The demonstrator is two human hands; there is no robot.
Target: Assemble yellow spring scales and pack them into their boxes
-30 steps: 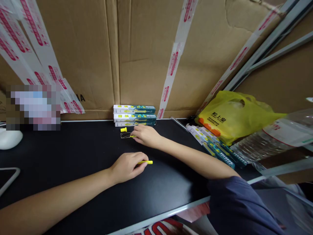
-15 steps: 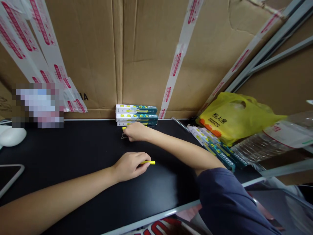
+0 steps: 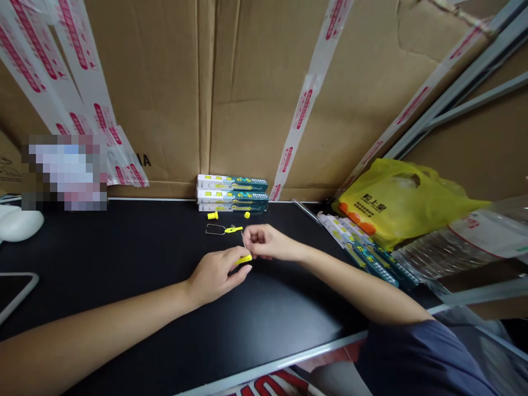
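My left hand (image 3: 216,275) is closed around a slim yellow plastic bar (image 3: 244,259), whose end sticks out past the thumb and fingers. Just to its right, my right hand (image 3: 266,242) pinches a thin metal wire piece (image 3: 243,238), which points down at the bar; its exact shape is too small to tell. Beyond the hands on the black table lies a yellow plastic strip (image 3: 234,230) with a metal wire loop (image 3: 215,229) at its left end. Behind that are a yellow cap (image 3: 212,216) and a smaller yellow cap (image 3: 247,215).
Slim printed boxes (image 3: 232,193) are stacked against the cardboard wall (image 3: 165,99). More such boxes (image 3: 358,247) lie at the right, by a yellow plastic bag (image 3: 396,201) and a large clear bottle (image 3: 437,245). A white-edged tablet-like device (image 3: 16,294) lies at the left.
My right hand has drawn back from the boxes to beside my left hand, now with a wire piece. The yellow strip and caps are uncovered. The left hand's bar has tilted and shifted slightly.
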